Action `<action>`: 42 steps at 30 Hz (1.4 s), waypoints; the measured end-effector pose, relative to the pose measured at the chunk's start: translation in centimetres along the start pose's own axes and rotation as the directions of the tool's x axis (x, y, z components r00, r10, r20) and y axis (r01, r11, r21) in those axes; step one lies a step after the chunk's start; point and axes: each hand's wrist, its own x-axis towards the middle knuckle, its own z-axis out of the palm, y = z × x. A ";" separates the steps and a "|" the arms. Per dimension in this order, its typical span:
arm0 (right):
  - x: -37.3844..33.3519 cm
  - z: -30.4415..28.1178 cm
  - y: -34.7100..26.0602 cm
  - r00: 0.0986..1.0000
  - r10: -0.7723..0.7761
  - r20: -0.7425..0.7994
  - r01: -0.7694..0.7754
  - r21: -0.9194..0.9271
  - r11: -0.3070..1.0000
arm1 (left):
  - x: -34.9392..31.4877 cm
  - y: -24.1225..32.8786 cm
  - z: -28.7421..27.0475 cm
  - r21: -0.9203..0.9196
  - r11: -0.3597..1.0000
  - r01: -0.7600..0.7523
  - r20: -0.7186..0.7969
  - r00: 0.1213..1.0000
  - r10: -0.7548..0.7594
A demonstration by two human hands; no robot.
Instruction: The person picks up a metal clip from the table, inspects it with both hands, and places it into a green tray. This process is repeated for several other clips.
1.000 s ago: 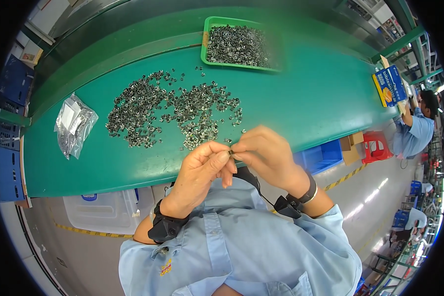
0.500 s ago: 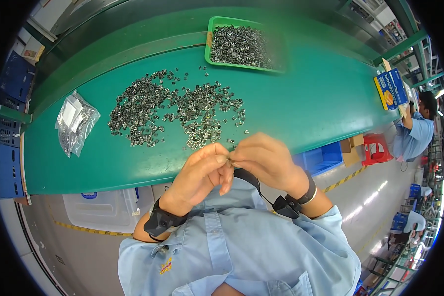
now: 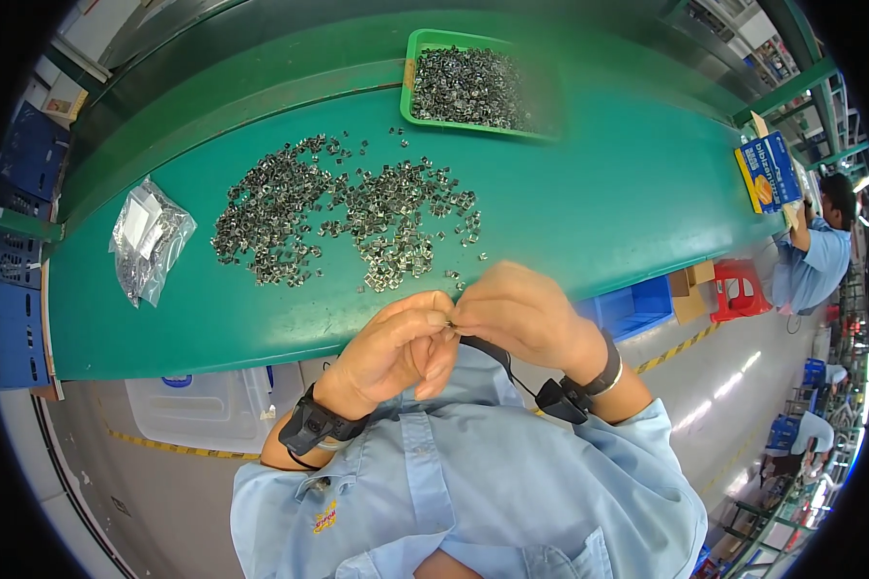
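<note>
My left hand (image 3: pixel 396 345) and my right hand (image 3: pixel 519 317) meet fingertip to fingertip over the near edge of the green table. Both are closed in a pinch on a tiny dark piece (image 3: pixel 450 325), mostly hidden by the fingers; it may be one of the small metal parts. Just beyond my hands lies a heap of small silvery metal parts (image 3: pixel 391 222). A darker heap of similar parts (image 3: pixel 270 207) adjoins it on the left. A few single parts lie scattered near my right fingers.
A green tray (image 3: pixel 410 82) full of similar parts stands at the back. On the left lies a clear plastic bag (image 3: pixel 150 241). A blue and yellow box (image 3: pixel 768 174) sits at the right end, near a co-worker (image 3: pixel 816 256). Below are a blue bin (image 3: pixel 632 309) and a red stool (image 3: pixel 739 289).
Both hands stay pinched together. The fingers of my left hand have curled slightly and its wrist has turned a little. The heaps look unchanged.
</note>
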 end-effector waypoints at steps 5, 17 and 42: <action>-0.4 0.4 0.2 0.993 0.115 -0.037 -0.115 0.013 0.993 | 0.2 -0.4 0.9 0.173 0.978 -0.113 -0.105 0.986 0.132; -1.7 1.8 0.1 0.934 0.310 -0.180 -0.308 0.040 0.950 | 0.5 -1.2 1.3 0.418 0.877 -0.236 -0.263 0.893 0.366; -2.1 2.3 0.1 0.923 0.316 -0.219 -0.273 0.206 0.940 | 1.5 -1.3 1.0 0.378 0.875 -0.304 -0.215 0.890 0.402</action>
